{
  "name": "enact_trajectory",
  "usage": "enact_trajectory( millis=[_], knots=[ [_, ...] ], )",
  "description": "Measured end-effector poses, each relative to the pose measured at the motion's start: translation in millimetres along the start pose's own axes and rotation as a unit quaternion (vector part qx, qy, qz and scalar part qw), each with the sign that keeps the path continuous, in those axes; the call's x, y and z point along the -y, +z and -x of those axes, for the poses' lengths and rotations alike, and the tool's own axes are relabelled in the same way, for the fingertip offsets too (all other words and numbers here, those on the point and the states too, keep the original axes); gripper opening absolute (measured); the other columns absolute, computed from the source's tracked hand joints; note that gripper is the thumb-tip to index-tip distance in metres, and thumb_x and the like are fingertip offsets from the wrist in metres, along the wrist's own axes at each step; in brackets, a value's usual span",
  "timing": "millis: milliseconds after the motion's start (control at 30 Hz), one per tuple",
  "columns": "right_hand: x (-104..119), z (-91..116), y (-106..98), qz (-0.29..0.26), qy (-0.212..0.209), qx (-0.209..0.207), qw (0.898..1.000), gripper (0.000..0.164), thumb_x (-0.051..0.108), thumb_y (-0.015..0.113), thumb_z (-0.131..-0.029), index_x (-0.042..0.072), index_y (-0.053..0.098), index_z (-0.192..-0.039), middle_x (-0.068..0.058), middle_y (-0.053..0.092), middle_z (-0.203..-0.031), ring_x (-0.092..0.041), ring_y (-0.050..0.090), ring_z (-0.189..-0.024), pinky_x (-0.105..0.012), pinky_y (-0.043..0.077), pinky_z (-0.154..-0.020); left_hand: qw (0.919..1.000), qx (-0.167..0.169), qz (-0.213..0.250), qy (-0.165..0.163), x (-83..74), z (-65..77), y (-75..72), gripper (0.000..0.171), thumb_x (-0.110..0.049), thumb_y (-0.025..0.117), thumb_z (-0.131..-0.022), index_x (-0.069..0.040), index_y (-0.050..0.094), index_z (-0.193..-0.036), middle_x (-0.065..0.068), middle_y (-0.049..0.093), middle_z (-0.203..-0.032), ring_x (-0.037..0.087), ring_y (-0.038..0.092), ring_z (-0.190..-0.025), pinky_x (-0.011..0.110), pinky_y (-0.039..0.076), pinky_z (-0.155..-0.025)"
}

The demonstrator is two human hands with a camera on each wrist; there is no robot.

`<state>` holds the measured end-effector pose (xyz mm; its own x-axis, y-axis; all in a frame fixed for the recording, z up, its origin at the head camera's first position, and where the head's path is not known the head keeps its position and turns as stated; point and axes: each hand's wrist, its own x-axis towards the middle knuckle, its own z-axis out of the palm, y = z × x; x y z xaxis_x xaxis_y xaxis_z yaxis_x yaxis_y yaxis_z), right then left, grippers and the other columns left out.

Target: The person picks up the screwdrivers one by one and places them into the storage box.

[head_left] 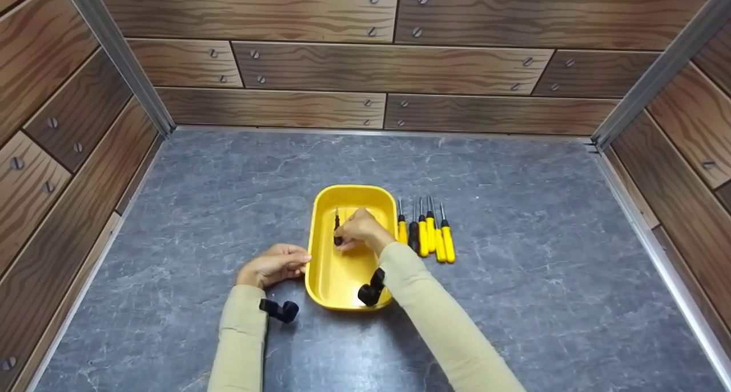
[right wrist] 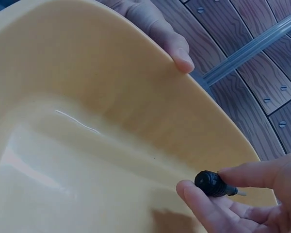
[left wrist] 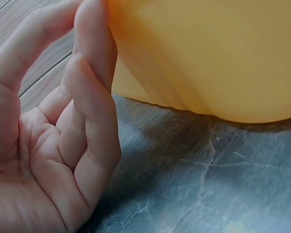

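Inside the yellow tray (head_left: 320, 289), my right hand (head_left: 361, 227) pinches a small black-handled screwdriver (head_left: 337, 229) between thumb and fingers. Its thin shaft points toward the tray's far end. In the right wrist view, the end of the screwdriver's black handle (right wrist: 211, 183) faces the camera, above the tray floor. My left hand (head_left: 280, 263) holds the tray's left rim, with the thumb at the top edge and the other fingers along the outer wall. The left wrist view shows those curled fingers (left wrist: 94, 121) beside the tray wall (left wrist: 208, 58).
Right of the tray lies a row of several screwdrivers, mostly yellow-handled (head_left: 447, 243), with one black-handled screwdriver (head_left: 413, 238) among them. Their shafts point away from me. Wood-patterned walls (head_left: 320, 66) with metal corner rails enclose the grey marbled table (head_left: 542, 255).
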<state>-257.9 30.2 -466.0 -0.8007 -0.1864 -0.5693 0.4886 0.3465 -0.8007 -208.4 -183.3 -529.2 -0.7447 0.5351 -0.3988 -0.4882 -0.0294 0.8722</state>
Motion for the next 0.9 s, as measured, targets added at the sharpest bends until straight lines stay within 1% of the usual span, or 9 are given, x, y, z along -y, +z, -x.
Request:
enact_trajectory(
  millis=[100, 167, 267, 333, 400, 533, 633, 767, 900],
  knots=[
    [-0.8, -0.6, 3.9, 0.002, 0.009, -0.003, 1.000, 0.017, -0.006, 0.063, -0.083, -0.001, 0.054, -0.069, -0.009, 0.057, -0.054, -0.015, 0.062, -0.044, -0.026, 0.059, -0.055, 1.0000, -0.001, -0.004, -0.005, 0.5, -0.8, -0.7, 0.008, -0.010, 0.061, -0.091, -0.013, 0.067, -0.085, -0.008, 0.068, -0.070, 0.001, 0.060, -0.064, 0.014, 0.050, -0.064],
    [-1.4, -1.3, 6.7, 0.006, 0.015, -0.004, 1.000, 0.014, -0.006, 0.063, -0.083, -0.003, 0.056, -0.071, -0.009, 0.056, -0.053, -0.015, 0.061, -0.043, -0.026, 0.059, -0.054, 0.9999, 0.001, -0.009, -0.008, 1.1, -1.8, -1.4, 0.008, -0.010, 0.061, -0.091, -0.013, 0.067, -0.086, -0.009, 0.069, -0.070, 0.000, 0.062, -0.064, 0.014, 0.050, -0.064],
    [-2.7, -1.8, 10.9, 0.010, 0.024, -0.003, 1.000, 0.006, -0.006, 0.065, -0.082, -0.009, 0.060, -0.081, -0.010, 0.057, -0.054, -0.016, 0.061, -0.042, -0.025, 0.058, -0.054, 0.9998, 0.005, -0.014, -0.012, 2.2, -3.4, -1.5, 0.010, -0.010, 0.060, -0.092, -0.014, 0.067, -0.086, -0.009, 0.069, -0.070, 0.000, 0.063, -0.065, 0.013, 0.050, -0.064],
    [-4.1, -2.6, 13.0, 0.009, 0.030, -0.003, 1.000, 0.009, -0.006, 0.065, -0.081, -0.012, 0.061, -0.087, -0.010, 0.057, -0.056, -0.016, 0.062, -0.043, -0.025, 0.059, -0.054, 0.9998, 0.009, -0.014, -0.013, 3.1, -4.6, -1.6, 0.012, -0.010, 0.058, -0.092, -0.014, 0.067, -0.085, -0.010, 0.069, -0.069, 0.000, 0.062, -0.064, 0.013, 0.050, -0.063],
    [-5.5, -3.5, 14.4, 0.005, 0.035, -0.005, 0.999, 0.012, -0.006, 0.065, -0.081, -0.012, 0.061, -0.091, -0.010, 0.057, -0.057, -0.016, 0.062, -0.043, -0.026, 0.059, -0.055, 0.9997, 0.012, -0.013, -0.016, 4.0, -5.8, -1.6, 0.013, -0.010, 0.058, -0.093, -0.014, 0.067, -0.085, -0.010, 0.069, -0.069, 0.000, 0.062, -0.064, 0.013, 0.050, -0.063],
    [-7.4, -5.6, 15.7, 0.003, 0.037, -0.006, 0.999, 0.008, -0.006, 0.065, -0.081, -0.008, 0.058, -0.085, -0.009, 0.055, -0.057, -0.017, 0.062, -0.043, -0.027, 0.060, -0.057, 0.9996, 0.016, -0.007, -0.022, 4.5, -6.9, -2.0, 0.015, -0.009, 0.057, -0.093, -0.015, 0.066, -0.083, -0.010, 0.069, -0.068, 0.000, 0.062, -0.064, 0.013, 0.049, -0.063],
    [-7.9, -7.5, 16.5, 0.006, 0.035, -0.007, 0.999, 0.010, -0.006, 0.065, -0.081, -0.005, 0.056, -0.079, -0.008, 0.055, -0.055, -0.017, 0.062, -0.043, -0.027, 0.060, -0.056, 0.9995, 0.020, -0.001, -0.026, 3.1, -6.3, -2.2, 0.013, -0.010, 0.058, -0.092, -0.014, 0.067, -0.084, -0.009, 0.069, -0.068, 0.000, 0.062, -0.064, 0.012, 0.049, -0.062],
    [-7.3, -8.9, 18.5, 0.005, 0.031, -0.009, 0.999, 0.010, -0.006, 0.067, -0.080, -0.006, 0.057, -0.082, -0.007, 0.055, -0.053, -0.015, 0.061, -0.042, -0.027, 0.060, -0.057, 0.9993, 0.023, 0.004, -0.028, 0.6, -5.4, -2.1, 0.010, -0.010, 0.059, -0.092, -0.014, 0.067, -0.086, -0.009, 0.070, -0.068, -0.001, 0.063, -0.064, 0.011, 0.049, -0.062],
    [-5.9, -8.9, 20.8, 0.005, 0.033, -0.014, 0.999, 0.009, -0.006, 0.068, -0.080, -0.008, 0.061, -0.085, -0.007, 0.057, -0.053, -0.014, 0.061, -0.042, -0.027, 0.060, -0.057, 0.9993, 0.022, 0.002, -0.030, -0.7, -5.1, -2.8, 0.014, -0.009, 0.057, -0.093, -0.014, 0.068, -0.085, -0.009, 0.070, -0.068, -0.001, 0.063, -0.064, 0.011, 0.050, -0.062]
  ],
)
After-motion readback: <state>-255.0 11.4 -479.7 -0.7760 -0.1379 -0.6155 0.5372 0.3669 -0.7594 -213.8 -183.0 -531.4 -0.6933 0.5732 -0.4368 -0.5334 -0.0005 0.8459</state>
